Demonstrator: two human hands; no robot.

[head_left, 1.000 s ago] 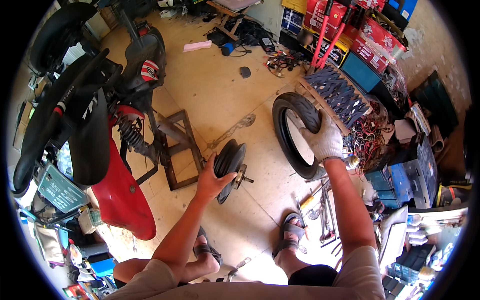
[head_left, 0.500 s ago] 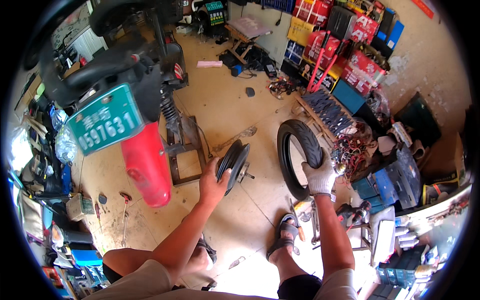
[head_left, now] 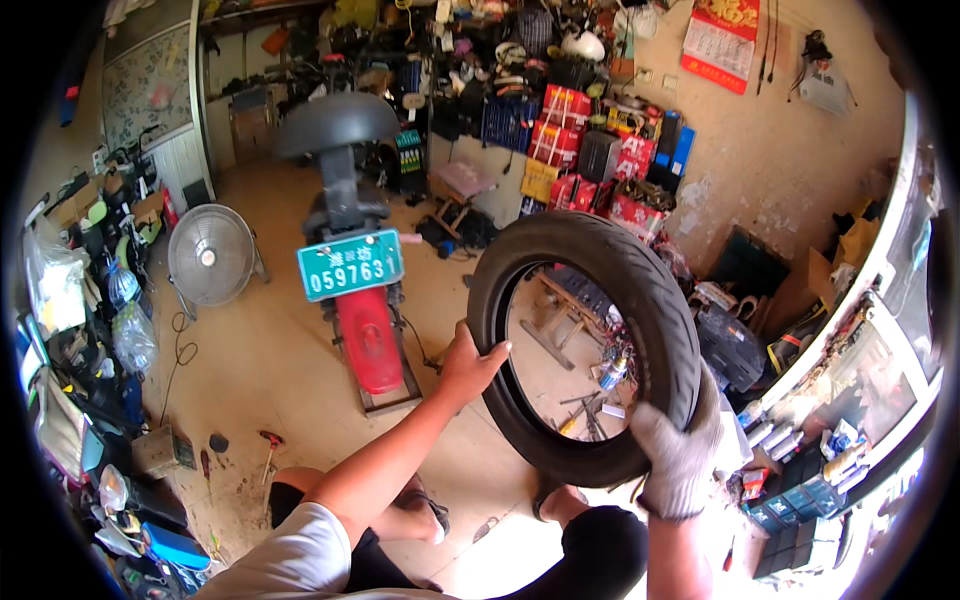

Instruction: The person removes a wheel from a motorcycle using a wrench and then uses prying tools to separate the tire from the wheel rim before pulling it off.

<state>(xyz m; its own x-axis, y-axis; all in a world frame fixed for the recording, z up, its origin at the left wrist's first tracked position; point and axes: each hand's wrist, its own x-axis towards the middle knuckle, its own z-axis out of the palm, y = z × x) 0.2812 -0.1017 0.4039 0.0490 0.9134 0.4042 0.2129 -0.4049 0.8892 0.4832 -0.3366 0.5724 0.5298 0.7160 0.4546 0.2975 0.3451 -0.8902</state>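
Note:
A black motorbike tyre (head_left: 665,320) is held up before me at a tilt, its open middle facing me. My bare left hand (head_left: 473,368) is closed on its left side, the thumb over the near edge. My right hand (head_left: 683,455), in a whitish knitted glove, grips its lower right side; part of the fingers is hidden behind the tyre. Nothing fills the tyre's middle, and the floor shows through it. Left of the tyre stands a scooter (head_left: 368,340) with a red rear mudguard and a green number plate.
A round floor fan (head_left: 212,255) stands at the left, its cable trailing on the floor. Hand tools (head_left: 583,415) lie on the floor beyond the tyre. A red-handled T-shaped tool (head_left: 270,440) lies at lower left. Stacked red boxes (head_left: 560,125) line the back.
My left hand has let go of the black wheel rim, now out of sight, and taken the tyre's left side. The tyre has come up and closer. The view has tilted upward.

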